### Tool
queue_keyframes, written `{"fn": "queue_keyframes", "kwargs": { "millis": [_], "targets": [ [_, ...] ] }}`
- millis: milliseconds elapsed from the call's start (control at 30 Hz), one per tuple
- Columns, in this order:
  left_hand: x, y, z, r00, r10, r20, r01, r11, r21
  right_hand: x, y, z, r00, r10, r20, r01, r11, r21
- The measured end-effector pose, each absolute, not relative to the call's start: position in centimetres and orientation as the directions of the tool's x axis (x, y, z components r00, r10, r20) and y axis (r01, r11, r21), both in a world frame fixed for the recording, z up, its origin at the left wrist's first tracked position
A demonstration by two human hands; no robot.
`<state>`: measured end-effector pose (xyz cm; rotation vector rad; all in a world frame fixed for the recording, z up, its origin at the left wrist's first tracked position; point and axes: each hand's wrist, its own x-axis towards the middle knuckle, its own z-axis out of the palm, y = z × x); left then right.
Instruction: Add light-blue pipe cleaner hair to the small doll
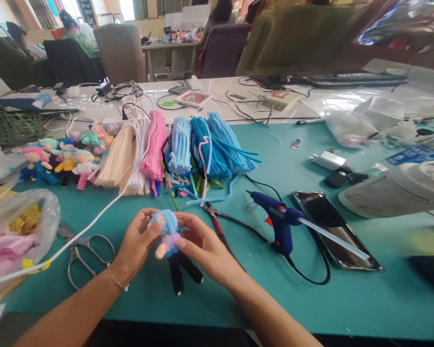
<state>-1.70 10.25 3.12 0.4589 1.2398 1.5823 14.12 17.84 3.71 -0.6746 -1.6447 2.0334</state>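
Observation:
Between my two hands is a small pipe-cleaner doll (171, 241) with light blue hair, a lilac top and black legs. My left hand (139, 241) grips its head, the thumb lying across the face area. On the other side, my right hand (198, 241) has its fingers closed at the head and its thumb on the lilac body. The doll's legs hang down over the green mat (217, 308). Scissors (81, 248) lie left of my left hand. Pliers with red and black handles (219, 224) rest just beyond my right hand.
Bundles of pipe cleaners (181, 144) stand behind my hands, with finished dolls (68, 159) to their left. A blue glue gun (278, 217) and a phone (332, 226) lie at right, near a tipped cup (394, 190). A white cable (97, 217) crosses the left side.

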Motion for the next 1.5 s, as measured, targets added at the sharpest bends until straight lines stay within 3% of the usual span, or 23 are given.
{"fn": "queue_keyframes", "kwargs": {
  "millis": [233,400,733,867,967,1067,1133,1500],
  "targets": [
    [-2.1,9.8,2.2,-0.265,0.952,-0.153,-0.425,0.027,0.905,14.2,18.2,4.1,-0.751,0.632,-0.194,-0.087,-0.385,-0.919],
    [-2.5,9.0,2.4,-0.321,0.947,0.004,-0.149,-0.054,0.987,14.4,18.2,4.6,-0.756,0.597,-0.268,-0.080,-0.491,-0.867],
    [-3.0,8.9,3.2,-0.178,0.916,0.361,0.228,-0.318,0.920,14.4,18.3,4.8,-0.796,0.568,-0.209,-0.075,-0.435,-0.897],
    [-3.0,9.1,2.8,-0.132,0.890,0.436,0.255,-0.394,0.883,14.8,18.4,4.5,-0.793,0.595,-0.132,-0.039,-0.267,-0.963],
    [-3.0,9.2,2.6,-0.112,0.875,0.471,0.276,-0.428,0.861,15.4,18.4,4.8,-0.713,0.697,0.083,-0.084,0.033,-0.996],
    [-3.0,9.2,2.6,-0.101,0.877,0.470,0.290,-0.426,0.857,16.0,18.3,5.3,-0.643,0.683,0.347,-0.121,0.356,-0.927],
    [-2.9,9.2,2.6,-0.085,0.879,0.469,0.296,-0.427,0.855,16.2,18.3,5.6,-0.654,0.621,0.432,-0.103,0.493,-0.864],
    [-2.9,9.0,2.5,-0.065,0.905,0.419,0.239,-0.394,0.887,16.3,18.7,5.5,-0.707,0.431,0.561,-0.069,0.748,-0.661]
  ]
}}
